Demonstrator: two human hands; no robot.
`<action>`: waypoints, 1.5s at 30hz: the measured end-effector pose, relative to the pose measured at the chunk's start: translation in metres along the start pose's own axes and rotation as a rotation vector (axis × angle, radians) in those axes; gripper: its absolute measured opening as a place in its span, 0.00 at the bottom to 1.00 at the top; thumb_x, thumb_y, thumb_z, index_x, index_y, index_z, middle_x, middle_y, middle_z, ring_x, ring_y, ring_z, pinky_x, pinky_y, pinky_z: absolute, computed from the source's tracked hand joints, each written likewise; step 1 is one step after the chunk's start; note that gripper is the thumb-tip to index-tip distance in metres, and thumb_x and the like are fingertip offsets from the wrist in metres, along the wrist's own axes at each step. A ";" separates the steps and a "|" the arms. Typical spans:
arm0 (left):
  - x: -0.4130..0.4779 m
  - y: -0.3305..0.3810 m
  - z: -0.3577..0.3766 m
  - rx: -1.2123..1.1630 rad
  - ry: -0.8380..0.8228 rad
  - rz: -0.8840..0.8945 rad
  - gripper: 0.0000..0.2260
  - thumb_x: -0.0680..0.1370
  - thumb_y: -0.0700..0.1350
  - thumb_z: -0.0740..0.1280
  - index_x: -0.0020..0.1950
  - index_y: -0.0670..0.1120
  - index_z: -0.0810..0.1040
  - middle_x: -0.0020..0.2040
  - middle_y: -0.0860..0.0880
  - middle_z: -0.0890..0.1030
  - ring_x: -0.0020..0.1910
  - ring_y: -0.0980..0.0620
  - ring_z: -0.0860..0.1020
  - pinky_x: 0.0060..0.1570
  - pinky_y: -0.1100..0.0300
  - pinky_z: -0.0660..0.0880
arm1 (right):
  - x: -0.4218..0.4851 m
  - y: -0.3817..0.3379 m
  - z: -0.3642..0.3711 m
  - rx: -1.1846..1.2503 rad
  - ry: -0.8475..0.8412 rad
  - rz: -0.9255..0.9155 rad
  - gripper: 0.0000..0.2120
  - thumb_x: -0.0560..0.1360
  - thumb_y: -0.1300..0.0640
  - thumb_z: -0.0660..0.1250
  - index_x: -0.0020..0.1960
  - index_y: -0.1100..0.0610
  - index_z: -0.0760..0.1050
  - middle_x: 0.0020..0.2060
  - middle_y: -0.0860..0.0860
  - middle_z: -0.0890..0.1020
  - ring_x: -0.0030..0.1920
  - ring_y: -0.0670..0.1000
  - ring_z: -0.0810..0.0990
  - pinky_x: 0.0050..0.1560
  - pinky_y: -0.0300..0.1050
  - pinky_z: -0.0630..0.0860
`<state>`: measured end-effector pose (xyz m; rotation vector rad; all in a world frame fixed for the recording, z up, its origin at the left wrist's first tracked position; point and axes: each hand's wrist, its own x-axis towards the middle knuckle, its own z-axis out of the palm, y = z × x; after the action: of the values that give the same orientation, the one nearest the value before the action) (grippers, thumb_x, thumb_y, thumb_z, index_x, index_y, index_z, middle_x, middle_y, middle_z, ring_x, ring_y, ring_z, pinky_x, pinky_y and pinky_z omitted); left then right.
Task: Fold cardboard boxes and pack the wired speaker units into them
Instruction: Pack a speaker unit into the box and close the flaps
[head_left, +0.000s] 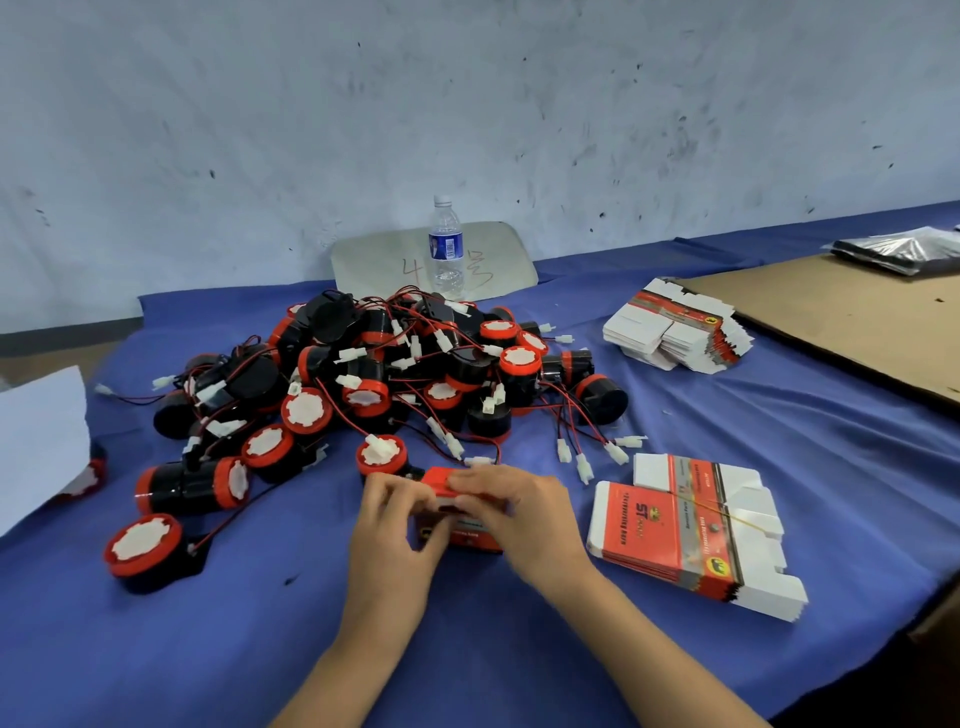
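Hands meet at lower centre of the frame on a small red cardboard box (457, 512) that rests on the blue tablecloth (519, 649). The left hand (395, 525) grips its left end, the right hand (519, 514) curls over its top, fingers closed on it. Just behind lies the pile of black-and-red wired speaker units (384, 374). Right of the hands sits a banded stack of flat boxes (685, 530); another stack (675, 325) lies at upper right.
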<state>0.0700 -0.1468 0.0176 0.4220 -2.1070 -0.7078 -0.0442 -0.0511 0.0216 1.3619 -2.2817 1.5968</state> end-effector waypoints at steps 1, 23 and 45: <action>0.000 -0.001 0.000 -0.018 0.019 -0.030 0.19 0.67 0.32 0.77 0.44 0.51 0.73 0.47 0.58 0.70 0.46 0.62 0.74 0.43 0.68 0.73 | -0.005 0.002 0.001 -0.016 -0.015 -0.024 0.09 0.73 0.59 0.73 0.53 0.54 0.84 0.52 0.47 0.85 0.57 0.39 0.78 0.59 0.23 0.64; 0.011 -0.024 -0.020 -0.146 -0.140 -0.066 0.13 0.72 0.34 0.73 0.46 0.52 0.84 0.48 0.58 0.81 0.51 0.63 0.78 0.51 0.74 0.72 | -0.012 0.010 -0.010 -0.075 -0.279 -0.145 0.15 0.81 0.58 0.62 0.67 0.53 0.75 0.67 0.44 0.74 0.74 0.43 0.61 0.73 0.37 0.58; 0.002 -0.031 -0.019 -0.109 -0.269 -0.026 0.19 0.71 0.36 0.75 0.58 0.52 0.80 0.61 0.61 0.76 0.58 0.65 0.75 0.58 0.68 0.73 | -0.021 0.004 -0.020 -0.258 -0.311 -0.175 0.21 0.78 0.63 0.64 0.69 0.50 0.72 0.71 0.46 0.68 0.68 0.52 0.69 0.68 0.44 0.63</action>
<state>0.0858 -0.1787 0.0082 0.3081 -2.3026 -0.9337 -0.0424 -0.0223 0.0175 1.7805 -2.3415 1.0597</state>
